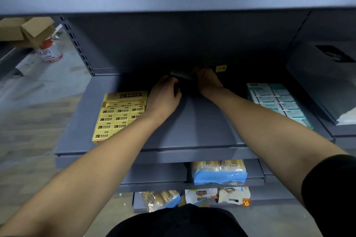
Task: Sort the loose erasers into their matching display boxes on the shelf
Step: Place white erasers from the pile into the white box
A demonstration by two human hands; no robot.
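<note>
Both hands (185, 88) gripping dark box (182, 75), shelf rear

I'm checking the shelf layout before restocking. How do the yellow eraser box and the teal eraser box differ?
The yellow eraser box sits on the left of the shelf, beside the left hand; the teal eraser box sits at the right end, clear of the right hand. The yellow one's erasers carry bold black "2B" print; the teal one's have pale labels too small to read. The left forearm covers part of the yellow box; the teal box is uncovered. Both hold rows of erasers.
</note>
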